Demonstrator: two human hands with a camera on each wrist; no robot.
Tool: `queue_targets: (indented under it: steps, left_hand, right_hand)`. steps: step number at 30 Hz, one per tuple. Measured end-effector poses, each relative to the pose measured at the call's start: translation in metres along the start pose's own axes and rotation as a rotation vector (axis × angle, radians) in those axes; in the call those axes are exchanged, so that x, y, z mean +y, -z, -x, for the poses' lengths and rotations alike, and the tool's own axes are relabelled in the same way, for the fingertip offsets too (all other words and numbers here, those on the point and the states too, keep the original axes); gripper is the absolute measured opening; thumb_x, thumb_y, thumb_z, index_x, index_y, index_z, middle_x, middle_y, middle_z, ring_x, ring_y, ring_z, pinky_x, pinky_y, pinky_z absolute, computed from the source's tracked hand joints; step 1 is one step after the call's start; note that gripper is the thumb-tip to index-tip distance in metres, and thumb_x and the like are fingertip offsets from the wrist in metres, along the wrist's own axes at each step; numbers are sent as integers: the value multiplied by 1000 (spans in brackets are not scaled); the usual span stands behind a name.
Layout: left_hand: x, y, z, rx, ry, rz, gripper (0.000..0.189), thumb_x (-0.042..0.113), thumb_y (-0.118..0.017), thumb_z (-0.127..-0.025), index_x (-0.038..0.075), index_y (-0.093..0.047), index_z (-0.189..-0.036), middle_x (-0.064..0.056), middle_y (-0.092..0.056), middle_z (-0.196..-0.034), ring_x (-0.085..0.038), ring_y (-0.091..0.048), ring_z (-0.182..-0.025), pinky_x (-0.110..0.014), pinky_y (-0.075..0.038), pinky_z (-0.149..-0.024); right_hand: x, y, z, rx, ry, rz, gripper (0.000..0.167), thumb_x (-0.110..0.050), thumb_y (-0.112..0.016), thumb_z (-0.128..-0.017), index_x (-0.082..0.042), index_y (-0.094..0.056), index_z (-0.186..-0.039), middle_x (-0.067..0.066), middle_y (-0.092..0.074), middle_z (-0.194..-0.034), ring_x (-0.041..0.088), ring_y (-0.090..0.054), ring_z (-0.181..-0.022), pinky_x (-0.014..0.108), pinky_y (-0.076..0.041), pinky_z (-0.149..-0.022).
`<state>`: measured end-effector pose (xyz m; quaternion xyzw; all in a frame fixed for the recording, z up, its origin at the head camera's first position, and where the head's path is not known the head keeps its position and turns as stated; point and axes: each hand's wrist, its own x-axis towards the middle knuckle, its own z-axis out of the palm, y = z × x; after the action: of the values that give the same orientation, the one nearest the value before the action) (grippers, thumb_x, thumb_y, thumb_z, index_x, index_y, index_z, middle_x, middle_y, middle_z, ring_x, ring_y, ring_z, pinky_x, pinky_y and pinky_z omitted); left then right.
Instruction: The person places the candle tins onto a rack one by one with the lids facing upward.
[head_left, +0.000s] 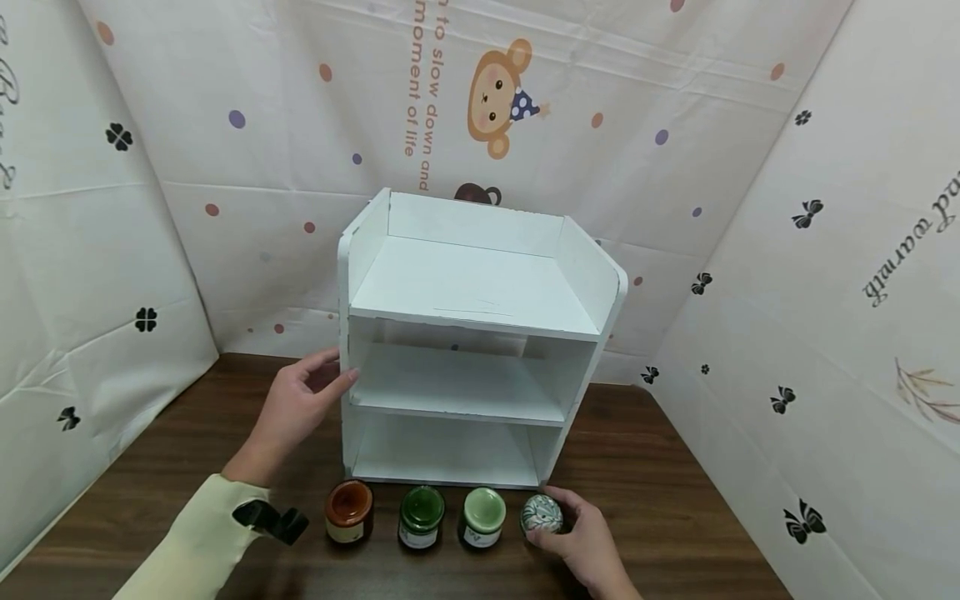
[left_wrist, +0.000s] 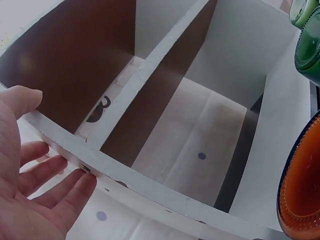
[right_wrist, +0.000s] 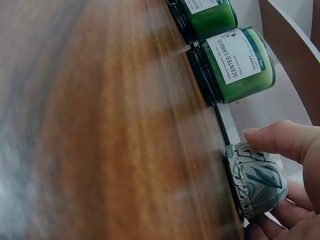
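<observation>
A small white shelf unit (head_left: 468, 412) stands upright on the table. My left hand (head_left: 296, 408) is at its left side panel (left_wrist: 145, 185), thumb by the front edge and fingertips against the outer face. In front of the shelf, my right hand (head_left: 585, 542) grips a round candle tin (right_wrist: 260, 180) with a leaf pattern, thumb on one side and fingers on the other. The tin rests on the table at the right end of a row. Left of it stand a light green candle jar (head_left: 483, 510), a dark green candle jar (head_left: 422, 510) and an amber candle jar (head_left: 349, 505).
Dark brown wood covers the table (head_left: 645, 492). Printed white cloth hangs behind (head_left: 277, 250) and on both sides of it. The shelf has a top tray (head_left: 472, 279) with raised sides and two compartments below. A black strap (head_left: 270, 521) circles the left wrist.
</observation>
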<state>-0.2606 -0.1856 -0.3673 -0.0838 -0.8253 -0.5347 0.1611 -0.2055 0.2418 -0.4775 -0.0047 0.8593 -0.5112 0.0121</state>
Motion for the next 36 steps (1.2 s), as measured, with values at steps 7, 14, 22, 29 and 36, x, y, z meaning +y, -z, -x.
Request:
queue_targets:
  steps: [7, 14, 22, 29, 36]
  left_hand:
    - [-1, 0, -1, -10, 9, 5, 64, 44, -67, -99, 11, -52, -150, -19, -62, -142, -35, -64, -124, -45, -57, -99]
    - [-2, 1, -1, -12, 7, 13, 63, 44, -67, -99, 12, -52, -150, -18, -61, -143, -34, -64, -124, -46, -57, -100]
    - [-4, -1, -2, -9, 7, 7, 63, 45, -67, -99, 11, -53, -149, -18, -60, -144, -36, -63, -126, -49, -55, -101]
    - [-6, -2, -4, -11, 5, 1, 61, 42, -66, -100, 11, -53, -150, -17, -60, -144, -36, -63, -126, -50, -55, -101]
    - [-7, -1, -4, -7, 0, -3, 62, 45, -66, -99, 11, -53, -149, -17, -61, -144, -35, -63, -126, -50, -55, -101]
  right_hand:
    - [0, 0, 0, -1, 7, -6, 71, -6, -91, -72, 1, -61, -136, 16, -69, -127, 25, -65, -114, 23, -53, -86]
    - [1, 0, -2, -8, 6, 33, 70, -10, -92, -71, 0, -62, -134, 14, -69, -126, 24, -65, -114, 24, -52, -88]
    - [0, 0, -3, -23, 4, 58, 71, -14, -93, -70, -1, -64, -133, 13, -70, -124, 22, -65, -112, 24, -52, -87]
    - [-1, 0, -2, -19, 0, 60, 70, -14, -93, -71, -1, -64, -133, 13, -70, -123, 22, -65, -111, 26, -53, -87]
    - [-1, 0, -2, -13, -2, 62, 70, -14, -93, -70, -1, -64, -133, 14, -70, -124, 23, -65, -111, 26, -53, -87]
